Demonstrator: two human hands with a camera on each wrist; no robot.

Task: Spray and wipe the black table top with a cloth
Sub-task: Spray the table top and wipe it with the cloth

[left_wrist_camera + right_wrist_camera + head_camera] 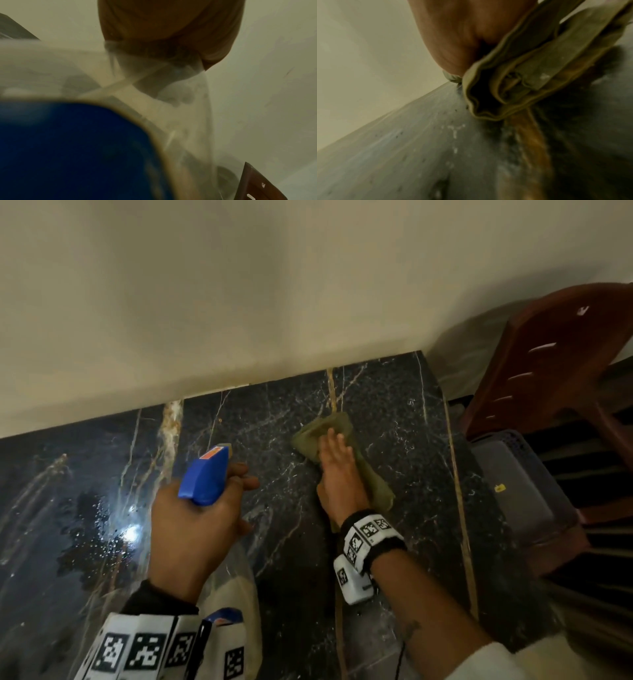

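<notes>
Black marble table top wet, against cream wall.

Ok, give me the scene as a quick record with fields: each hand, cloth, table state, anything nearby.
left hand: grips spray bottle above the table, nozzle toward the wall
right hand: fingers flat, pressing cloth onto the table
cloth: olive green, bunched, near the far right part of the table
table top: black marble, droplets on the left part
nearby: brown chair to the right
</notes>
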